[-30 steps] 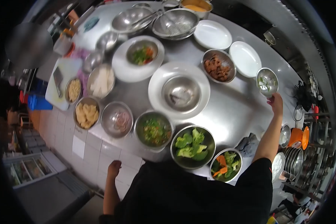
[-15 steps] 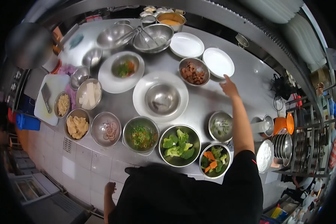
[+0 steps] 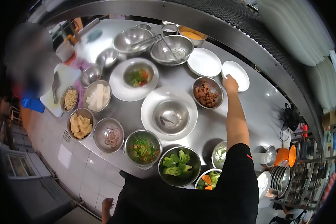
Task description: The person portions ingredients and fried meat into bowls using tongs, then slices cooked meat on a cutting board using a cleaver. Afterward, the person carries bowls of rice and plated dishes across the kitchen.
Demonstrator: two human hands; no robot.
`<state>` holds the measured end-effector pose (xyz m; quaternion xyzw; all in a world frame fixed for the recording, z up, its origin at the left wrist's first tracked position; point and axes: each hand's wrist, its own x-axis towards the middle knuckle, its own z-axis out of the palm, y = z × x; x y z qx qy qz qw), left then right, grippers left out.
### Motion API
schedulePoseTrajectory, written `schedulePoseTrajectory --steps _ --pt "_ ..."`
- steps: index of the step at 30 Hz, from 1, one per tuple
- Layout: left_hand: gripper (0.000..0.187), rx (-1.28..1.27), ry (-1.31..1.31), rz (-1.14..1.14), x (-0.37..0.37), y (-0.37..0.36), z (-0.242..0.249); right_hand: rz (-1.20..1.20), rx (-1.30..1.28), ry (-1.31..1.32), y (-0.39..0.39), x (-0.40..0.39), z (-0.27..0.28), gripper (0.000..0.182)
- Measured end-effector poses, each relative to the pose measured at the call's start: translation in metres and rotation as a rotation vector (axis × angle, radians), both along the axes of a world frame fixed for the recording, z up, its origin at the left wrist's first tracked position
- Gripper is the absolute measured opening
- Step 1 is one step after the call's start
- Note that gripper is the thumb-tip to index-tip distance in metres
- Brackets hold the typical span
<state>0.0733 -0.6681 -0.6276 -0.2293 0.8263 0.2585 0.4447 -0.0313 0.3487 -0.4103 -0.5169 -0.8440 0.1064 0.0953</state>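
Observation:
My right hand [image 3: 230, 83] is stretched out to the back right, its fingers closed on the near left rim of a white oval plate [image 3: 239, 76]. This plate lies on the steel table beside another white plate [image 3: 204, 62]. Just left of my right forearm sits a steel bowl of brown meat chunks [image 3: 206, 94]. My left hand [image 3: 107, 203] hangs low beside my body, over the floor, with loosely curled fingers apart and nothing visible in it.
A steel bowl [image 3: 171, 117] stands on a large white plate mid-table. Along the near edge are bowls of broccoli [image 3: 178, 164], sliced greens [image 3: 142, 148] and onion rings [image 3: 112, 137]. A knife lies on the cutting board [image 3: 65, 80] at left. A steel shelf [image 3: 198, 16] crosses above.
My right hand has gone from pointing near the white plate's lower edge to holding its rim. The camera view has shifted, and my left hand is lower in the frame.

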Motion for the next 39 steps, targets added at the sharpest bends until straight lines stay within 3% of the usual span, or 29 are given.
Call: schedulePoseTrajectory --steps 1,2,3,4,5,6,7,8,9,11,13,15,16,18,24,26,28,32,36,39 --pt "0.032 0.005 0.091 -0.161 0.000 0.010 0.028 0.139 -0.103 0.085 -0.007 -0.033 -0.001 0.053" --pt "0.033 -0.004 0.193 -0.320 -0.005 0.038 0.077 0.125 -0.179 0.177 0.016 -0.049 -0.028 0.047" --pt "0.031 -0.072 0.160 -0.376 -0.007 0.041 0.087 0.108 -0.253 0.271 0.039 -0.064 -0.056 0.041" --pt "0.029 -0.182 0.153 -0.585 -0.009 0.029 0.070 0.089 -0.325 0.365 0.060 -0.079 -0.081 0.036" --pt "0.031 -0.094 0.459 -0.904 -0.006 0.006 0.045 0.085 -0.341 0.392 0.069 -0.084 -0.090 0.022" --pt "0.027 -0.067 0.264 -0.551 0.000 -0.011 0.021 0.023 -0.474 0.252 0.084 -0.081 -0.090 0.017" --pt "0.022 -0.087 0.133 -0.181 -0.002 -0.002 0.025 -0.088 -0.538 0.525 0.052 -0.067 -0.066 0.025" --pt "0.024 -0.061 0.106 -0.059 -0.004 0.022 0.051 -0.091 -0.491 0.496 0.047 -0.061 -0.060 0.035" --pt "0.033 0.065 0.356 -0.363 0.014 -0.009 0.019 -0.061 -0.481 0.470 0.039 -0.061 -0.054 0.045" --pt "0.035 0.034 0.142 -0.084 0.003 0.025 0.044 -0.020 -0.206 0.369 0.021 -0.048 -0.029 0.050" --pt "0.038 -0.011 0.153 -0.219 -0.002 0.024 0.035 0.073 0.065 0.310 0.014 -0.035 -0.020 0.050" --pt "0.039 0.000 0.165 -0.256 -0.020 0.019 0.031 0.155 0.033 0.358 -0.018 -0.021 0.012 0.050" --pt "0.039 0.027 0.192 -0.218 -0.030 0.009 0.023 0.181 -0.086 0.390 -0.070 -0.016 0.055 0.049" --pt "0.039 0.091 0.242 -0.145 -0.051 -0.007 0.004 0.204 -0.124 0.401 -0.127 -0.013 0.090 0.047" --pt "0.035 0.217 0.405 -0.001 -0.173 -0.050 -0.009 0.441 -0.302 0.533 -0.334 -0.016 0.163 0.040" --pt "0.031 0.353 0.569 0.144 -0.234 -0.056 0.002 0.628 -0.385 0.591 -0.420 -0.029 0.172 0.036" --pt "0.028 0.465 0.634 0.207 -0.294 -0.053 0.017 0.639 -0.541 0.575 -0.505 -0.051 0.175 0.030" --pt "0.033 0.758 0.681 0.182 -0.417 -0.042 0.084 0.613 -1.114 0.509 -0.659 -0.098 0.109 0.020" --pt "0.042 0.926 0.576 0.082 -0.525 0.001 0.131 0.590 -1.271 0.235 -0.772 -0.145 0.037 0.018" --pt "0.047 0.931 0.463 0.019 -0.591 0.031 0.148 0.524 -1.310 0.246 -0.824 -0.157 0.028 0.018"
